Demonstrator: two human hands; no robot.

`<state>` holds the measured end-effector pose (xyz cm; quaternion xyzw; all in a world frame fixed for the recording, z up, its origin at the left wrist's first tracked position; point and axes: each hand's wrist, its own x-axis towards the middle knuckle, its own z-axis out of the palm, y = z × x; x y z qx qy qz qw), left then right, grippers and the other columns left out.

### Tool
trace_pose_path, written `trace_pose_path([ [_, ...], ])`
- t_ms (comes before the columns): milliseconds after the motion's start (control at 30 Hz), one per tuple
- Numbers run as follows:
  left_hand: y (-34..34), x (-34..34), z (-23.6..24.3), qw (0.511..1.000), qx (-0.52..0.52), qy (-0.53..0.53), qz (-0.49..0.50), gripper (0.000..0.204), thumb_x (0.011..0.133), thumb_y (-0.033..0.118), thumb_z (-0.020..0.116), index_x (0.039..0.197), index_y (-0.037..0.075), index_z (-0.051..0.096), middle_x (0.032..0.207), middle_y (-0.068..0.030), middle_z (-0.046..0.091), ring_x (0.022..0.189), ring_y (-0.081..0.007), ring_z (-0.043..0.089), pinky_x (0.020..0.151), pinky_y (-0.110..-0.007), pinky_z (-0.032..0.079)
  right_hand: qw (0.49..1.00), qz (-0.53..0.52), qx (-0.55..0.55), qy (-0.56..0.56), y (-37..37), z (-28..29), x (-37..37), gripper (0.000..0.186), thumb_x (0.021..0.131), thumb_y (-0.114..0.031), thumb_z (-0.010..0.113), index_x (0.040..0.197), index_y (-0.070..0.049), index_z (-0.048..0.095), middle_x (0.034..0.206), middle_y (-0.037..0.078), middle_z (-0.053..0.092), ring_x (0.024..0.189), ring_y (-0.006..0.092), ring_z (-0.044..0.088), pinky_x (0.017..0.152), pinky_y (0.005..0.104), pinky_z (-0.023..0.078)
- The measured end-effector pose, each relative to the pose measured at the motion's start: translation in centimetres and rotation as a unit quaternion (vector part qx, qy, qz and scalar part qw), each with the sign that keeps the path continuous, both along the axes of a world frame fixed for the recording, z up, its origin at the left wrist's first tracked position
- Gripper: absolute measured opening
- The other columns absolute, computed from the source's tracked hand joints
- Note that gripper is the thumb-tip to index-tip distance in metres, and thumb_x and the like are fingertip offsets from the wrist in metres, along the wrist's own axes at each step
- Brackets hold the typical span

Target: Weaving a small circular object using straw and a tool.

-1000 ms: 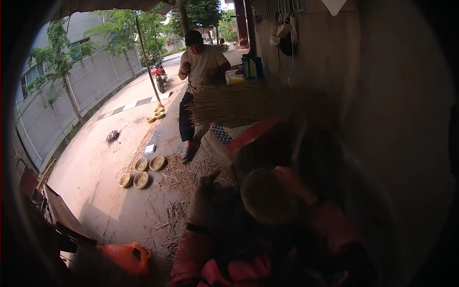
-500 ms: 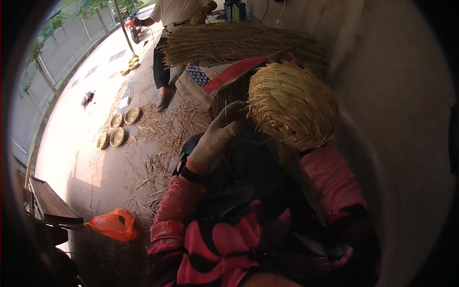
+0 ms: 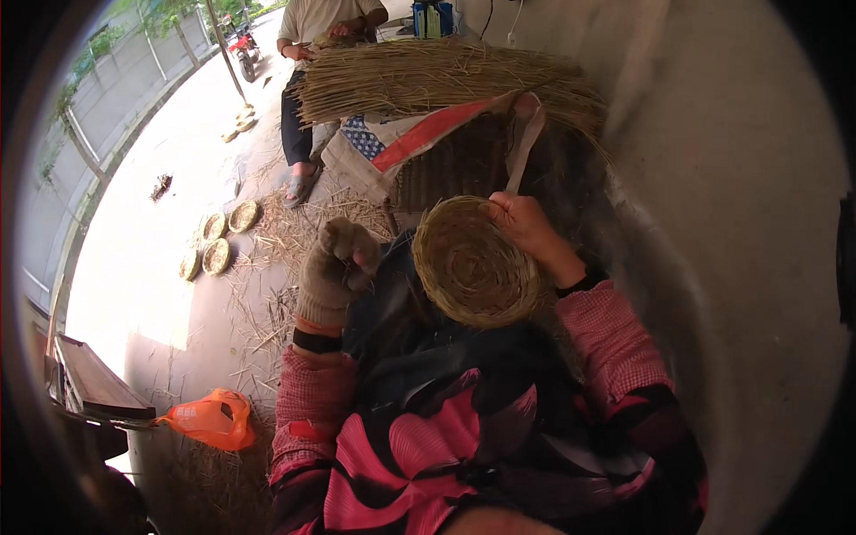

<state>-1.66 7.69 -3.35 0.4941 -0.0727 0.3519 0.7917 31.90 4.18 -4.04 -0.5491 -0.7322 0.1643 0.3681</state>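
Note:
My right hand (image 3: pixel 526 234) grips the rim of a round woven straw basket (image 3: pixel 473 266), held above my lap with its hollow inside turned up toward me. My left hand (image 3: pixel 334 267), in a knitted glove, is raised to the left of the basket, apart from it, with fingers curled; whatever may be in them is too small to make out. Beyond my hands lies a long bundle of dried stalks (image 3: pixel 446 80) over a pale cloth sack (image 3: pixel 366 169) with red and starred panels, and a dark woven surface (image 3: pixel 446 169) below.
A seated co-worker (image 3: pixel 325 27) handles material behind the bundle. Several small woven baskets (image 3: pixel 215 256) and scattered straw (image 3: pixel 285 223) lie on the floor at left. An orange plastic bag (image 3: pixel 209 419) sits by a wooden board (image 3: pixel 102 374). A concrete wall (image 3: pixel 713 178) bounds the right.
The basket has turned from showing its underside to showing its inside and moved down-left in my right hand. My left hand has moved left, away from it, with fingers more curled.

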Motion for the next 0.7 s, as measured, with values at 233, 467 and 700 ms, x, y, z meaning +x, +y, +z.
trace_pose_path([
  [233, 0.9, -1.4, -5.0, 0.752, 0.274, 0.436, 0.412, 0.03, 0.104, 0.031, 0.053, 0.099, 0.005, 0.065, 0.096, -0.0135, 0.072, 0.095, -0.0296, 0.071, 0.076, -0.044, 0.054, 0.958, -0.024, 0.17, -0.232, -2.6, -2.8, -5.6, 0.033, 0.096, -0.045, 0.063, 0.094, -0.012, 0.06, 0.081, 0.009, 0.068, 0.072, 0.0335, 0.067, 0.058, 0.0437, 0.053],
  [467, 2.0, 0.2, -5.1, 0.953, -0.197, -0.002, 0.232, 0.02, 0.101, 0.026, 0.047, 0.084, 0.019, 0.054, 0.079, 0.0032, 0.056, 0.072, -0.0167, 0.054, 0.062, -0.036, 0.043, 0.967, 0.039, 0.159, -0.193, -3.2, -1.7, -6.3, 0.025, 0.096, -0.037, 0.064, 0.105, -0.014, 0.068, 0.084, 0.007, 0.069, 0.074, 0.0312, 0.069, 0.06, 0.0414, 0.054],
  [700, -2.6, -0.6, -3.1, 0.902, -0.073, 0.181, 0.384, 0.029, 0.102, 0.021, 0.05, 0.074, 0.012, 0.045, 0.064, 0.0033, 0.041, 0.054, -0.0103, 0.039, 0.047, -0.026, 0.031, 0.977, 0.019, 0.181, -0.114, -3.5, -4.0, -5.6, 0.019, 0.098, -0.037, 0.062, 0.097, -0.017, 0.064, 0.078, 0.006, 0.065, 0.071, 0.0306, 0.067, 0.057, 0.0429, 0.052],
])
